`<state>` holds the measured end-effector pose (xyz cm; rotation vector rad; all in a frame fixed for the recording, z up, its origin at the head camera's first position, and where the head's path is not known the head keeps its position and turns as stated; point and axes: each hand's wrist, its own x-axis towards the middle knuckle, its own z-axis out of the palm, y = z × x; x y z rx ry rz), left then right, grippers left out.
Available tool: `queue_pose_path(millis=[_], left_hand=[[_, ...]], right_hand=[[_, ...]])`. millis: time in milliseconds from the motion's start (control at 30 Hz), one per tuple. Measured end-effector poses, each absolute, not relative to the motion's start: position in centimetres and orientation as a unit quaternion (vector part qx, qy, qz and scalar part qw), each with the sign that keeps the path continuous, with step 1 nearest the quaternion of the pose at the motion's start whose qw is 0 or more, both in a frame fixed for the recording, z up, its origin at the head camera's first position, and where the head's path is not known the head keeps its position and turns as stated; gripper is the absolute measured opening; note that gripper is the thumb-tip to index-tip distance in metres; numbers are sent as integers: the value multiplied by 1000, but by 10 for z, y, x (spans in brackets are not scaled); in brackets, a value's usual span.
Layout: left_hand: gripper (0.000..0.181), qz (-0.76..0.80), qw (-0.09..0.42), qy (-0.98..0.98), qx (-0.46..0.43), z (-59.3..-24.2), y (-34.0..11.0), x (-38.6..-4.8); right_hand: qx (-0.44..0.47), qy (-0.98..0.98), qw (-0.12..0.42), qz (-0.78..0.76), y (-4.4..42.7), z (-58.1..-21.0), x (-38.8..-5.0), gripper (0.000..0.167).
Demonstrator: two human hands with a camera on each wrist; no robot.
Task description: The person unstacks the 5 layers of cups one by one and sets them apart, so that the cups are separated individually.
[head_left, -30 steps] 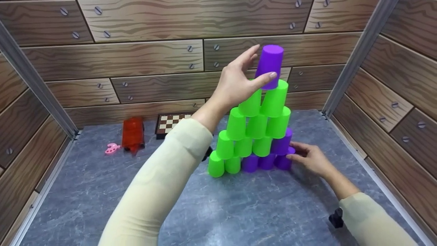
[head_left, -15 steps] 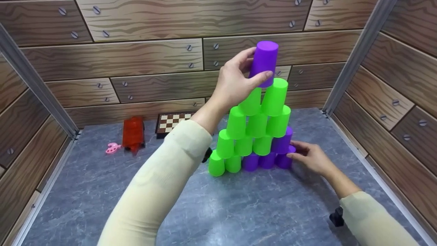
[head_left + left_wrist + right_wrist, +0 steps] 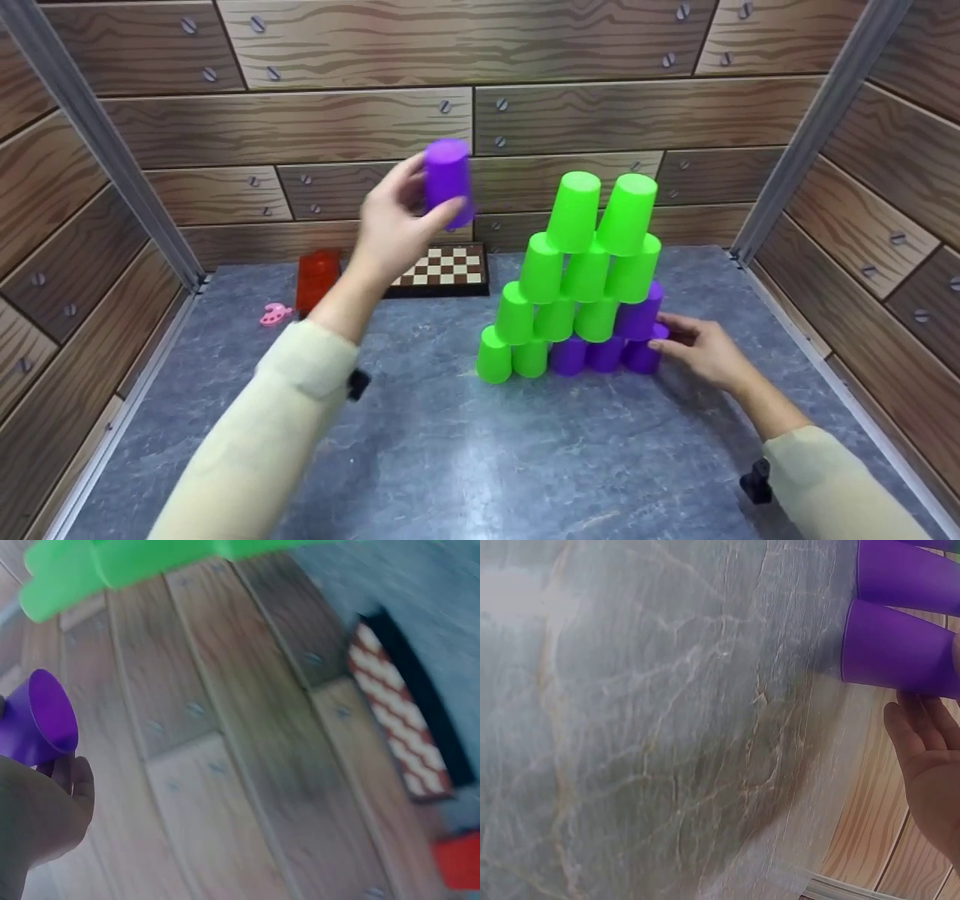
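A purple cup [image 3: 445, 180], upside down, is held in my left hand [image 3: 391, 225], in the air left of a cup pyramid. In the left wrist view the cup's open mouth [image 3: 54, 714] shows. The pyramid's top row is two green cups [image 3: 575, 214], upside down and side by side. More green cups [image 3: 555, 319] fill the lower rows, with a purple cup [image 3: 637, 315] at the second row's right end. Around the bottom row's rightmost purple cup [image 3: 640, 358], my right hand [image 3: 711, 354] has its thumb and fingers, touching it.
A chessboard box [image 3: 450, 270] lies near the back wall. Left of it are a red see-through toy [image 3: 318, 277], partly behind my left arm, and a small pink piece [image 3: 275, 314]. Wood-patterned walls [image 3: 300, 127] enclose the grey marbled surface [image 3: 480, 465].
My left hand has lifted the purple cup off the pyramid's top and carried it left. My right hand stays at the bottom right cup. The head view has shifted slightly.
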<state>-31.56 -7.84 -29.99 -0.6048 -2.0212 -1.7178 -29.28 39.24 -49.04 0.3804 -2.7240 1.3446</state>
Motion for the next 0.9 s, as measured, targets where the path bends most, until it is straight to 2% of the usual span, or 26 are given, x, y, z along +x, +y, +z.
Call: queue_pose_path(millis=[400,700,900], left_hand=[[68,-593,212,-774,-67,-402,-205,-294],[67,-587,183,-788,23,-465,-263,-281],[68,-574,157,-801,60,-494,-287,-276]], right_hand=[[130,-893,43,428,393,-490,-296,55],[133,-894,46,426,395,-489,-297,56],[132,-895,46,424,394,-490,-298,56]])
